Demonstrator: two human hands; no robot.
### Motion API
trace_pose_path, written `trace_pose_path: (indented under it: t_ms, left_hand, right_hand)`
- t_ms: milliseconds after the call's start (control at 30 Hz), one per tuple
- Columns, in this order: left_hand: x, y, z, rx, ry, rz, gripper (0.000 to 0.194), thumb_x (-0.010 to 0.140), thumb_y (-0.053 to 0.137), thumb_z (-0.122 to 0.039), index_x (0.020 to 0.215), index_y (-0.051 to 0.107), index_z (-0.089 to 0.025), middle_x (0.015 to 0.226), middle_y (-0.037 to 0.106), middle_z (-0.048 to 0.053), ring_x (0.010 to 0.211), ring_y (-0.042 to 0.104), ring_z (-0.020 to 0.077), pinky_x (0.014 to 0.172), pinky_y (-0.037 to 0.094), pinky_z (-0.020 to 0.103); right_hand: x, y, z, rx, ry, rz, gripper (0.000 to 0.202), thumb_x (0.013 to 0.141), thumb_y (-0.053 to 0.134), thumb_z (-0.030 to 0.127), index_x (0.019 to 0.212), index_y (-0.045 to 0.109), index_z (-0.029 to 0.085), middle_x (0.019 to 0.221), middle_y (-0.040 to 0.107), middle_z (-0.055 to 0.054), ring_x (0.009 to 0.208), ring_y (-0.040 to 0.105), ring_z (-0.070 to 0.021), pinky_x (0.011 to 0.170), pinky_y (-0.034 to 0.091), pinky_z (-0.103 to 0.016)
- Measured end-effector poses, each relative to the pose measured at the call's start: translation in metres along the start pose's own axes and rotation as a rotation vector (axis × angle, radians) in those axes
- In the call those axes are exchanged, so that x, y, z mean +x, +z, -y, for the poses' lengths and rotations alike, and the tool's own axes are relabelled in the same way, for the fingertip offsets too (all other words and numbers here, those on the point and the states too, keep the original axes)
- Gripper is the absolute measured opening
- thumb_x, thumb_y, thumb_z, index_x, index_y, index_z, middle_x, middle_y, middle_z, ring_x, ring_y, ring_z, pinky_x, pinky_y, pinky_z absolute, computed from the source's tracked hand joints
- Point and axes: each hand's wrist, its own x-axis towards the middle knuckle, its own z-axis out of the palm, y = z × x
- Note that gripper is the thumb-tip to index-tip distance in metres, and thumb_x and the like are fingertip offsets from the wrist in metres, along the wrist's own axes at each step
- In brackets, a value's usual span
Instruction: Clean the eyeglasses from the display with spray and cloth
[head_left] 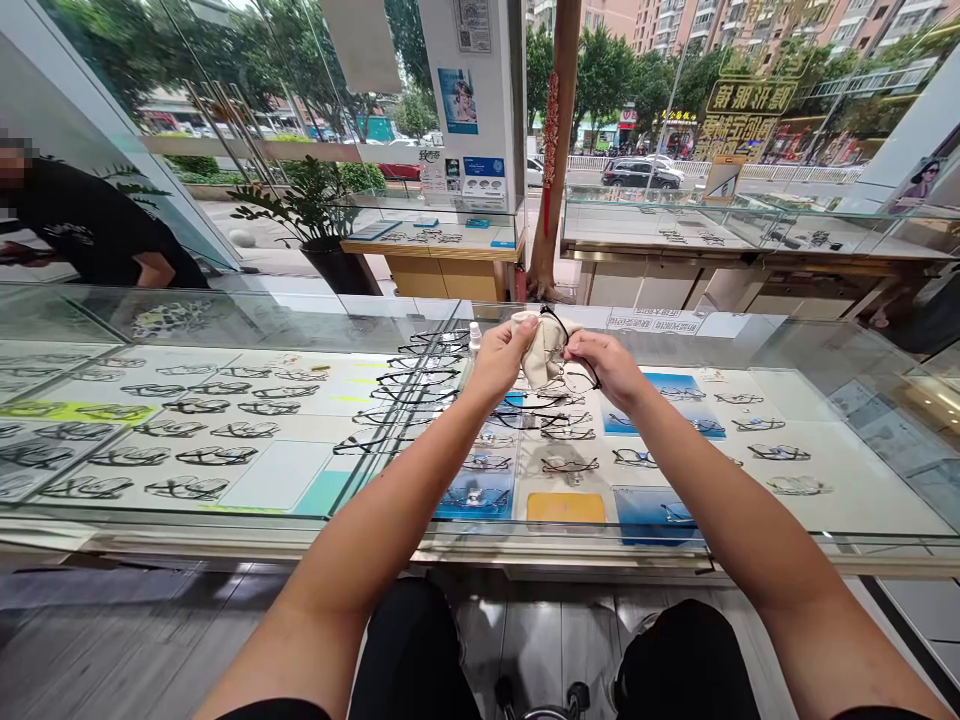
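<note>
My left hand (504, 355) is closed on a cream cleaning cloth (541, 362), held up over the glass counter. My right hand (606, 366) pinches a pair of dark-framed eyeglasses (589, 378). The cloth lies against part of the glasses, so one lens is hidden from me. Just left of my left hand stands a small clear spray bottle (474, 342) with a white top. A row of dark eyeglass frames (417, 378) rests on the counter's glass top, to the left of my left forearm.
Under the glass of the display counter (300, 525) lie several rows of eyeglasses (217, 455), blue cards (664, 400) and a yellow case (565, 507). A person in black (97, 225) leans at the far left. Behind are a potted plant (330, 250) and more showcases (450, 245).
</note>
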Motion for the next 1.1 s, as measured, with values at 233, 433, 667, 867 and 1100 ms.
trace_pose_path:
  t_ms: [233, 433, 667, 867, 1100]
  left_hand:
    - [0.000, -0.001, 0.001, -0.029, -0.011, 0.022, 0.067, 0.077, 0.087, -0.081, 0.077, 0.074, -0.015, 0.068, 0.073, 0.004, 0.058, 0.064, 0.0137, 0.054, 0.052, 0.025]
    - [0.001, -0.003, 0.003, -0.074, -0.056, 0.019, 0.065, 0.073, 0.094, -0.077, 0.085, 0.077, -0.015, 0.074, 0.075, 0.003, 0.064, 0.067, 0.0137, 0.060, 0.055, 0.025]
    - [-0.002, -0.003, -0.004, -0.095, -0.119, 0.051, 0.065, 0.068, 0.101, -0.067, 0.098, 0.079, -0.014, 0.086, 0.078, 0.003, 0.072, 0.069, 0.0141, 0.069, 0.060, 0.027]
    - [-0.004, -0.001, -0.009, -0.061, -0.119, 0.077, 0.062, 0.066, 0.104, -0.059, 0.102, 0.080, -0.014, 0.091, 0.078, 0.004, 0.078, 0.070, 0.0155, 0.076, 0.060, 0.029]
    - [-0.005, 0.000, -0.011, -0.045, -0.109, 0.107, 0.064, 0.066, 0.104, -0.059, 0.106, 0.080, -0.015, 0.091, 0.079, 0.005, 0.077, 0.069, 0.0157, 0.074, 0.059, 0.029]
  right_hand:
    - [-0.001, 0.001, 0.000, -0.011, -0.008, -0.012, 0.024, 0.074, 0.079, 0.044, 0.068, 0.073, 0.022, 0.080, 0.062, -0.001, 0.086, 0.053, -0.0193, 0.082, 0.042, -0.034]
    - [-0.001, 0.002, 0.000, 0.033, 0.007, -0.022, 0.025, 0.073, 0.083, 0.045, 0.070, 0.074, 0.023, 0.080, 0.065, -0.001, 0.086, 0.054, -0.0194, 0.087, 0.044, -0.035]
    - [-0.001, 0.002, -0.001, 0.056, 0.014, -0.046, 0.026, 0.071, 0.086, 0.046, 0.070, 0.075, 0.023, 0.083, 0.068, -0.002, 0.089, 0.058, -0.0199, 0.093, 0.047, -0.036]
    - [-0.002, 0.002, 0.000, 0.059, 0.005, -0.037, 0.029, 0.071, 0.090, 0.049, 0.071, 0.077, 0.023, 0.085, 0.068, -0.002, 0.088, 0.058, -0.0193, 0.092, 0.049, -0.036]
    - [-0.004, 0.004, 0.001, 0.041, -0.003, -0.011, 0.032, 0.073, 0.092, 0.052, 0.076, 0.081, 0.022, 0.091, 0.069, -0.003, 0.093, 0.059, -0.0202, 0.099, 0.049, -0.038]
